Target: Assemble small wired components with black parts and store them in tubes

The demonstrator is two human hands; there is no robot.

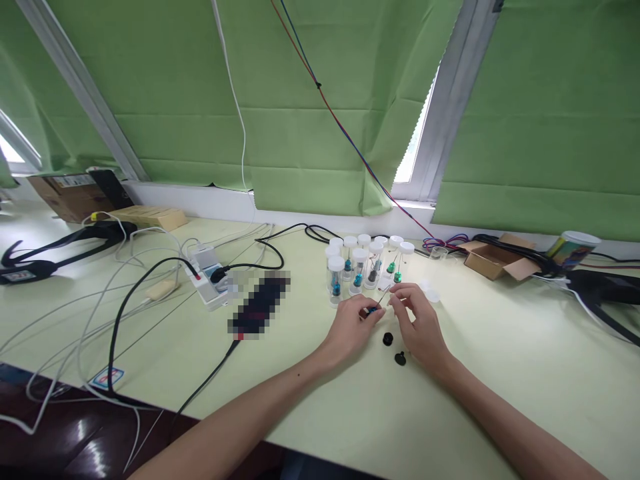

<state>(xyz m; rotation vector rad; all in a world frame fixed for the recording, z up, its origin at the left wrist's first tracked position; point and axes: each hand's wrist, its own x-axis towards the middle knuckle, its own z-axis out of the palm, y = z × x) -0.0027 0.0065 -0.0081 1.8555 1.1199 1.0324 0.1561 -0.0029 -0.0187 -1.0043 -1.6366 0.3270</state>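
Between the thumb and fingers of my left hand is a blue-hubbed dispensing needle, its thin shaft slanting up to the right. My right hand is close to the needle's tip, thumb and forefinger curled toward each other; whatever lies between them is too small to make out. Below the hands lie a round black cap and a black piece with a short stem. Just beyond my hands stand several clear, white-lidded tubes holding blue, green or dark needles.
A power strip with cables and a pixelated dark device lie to the left. Rightward are a transparent lid, an open cardboard box and a printed canister. Black headset-like frames rest at the right edge.
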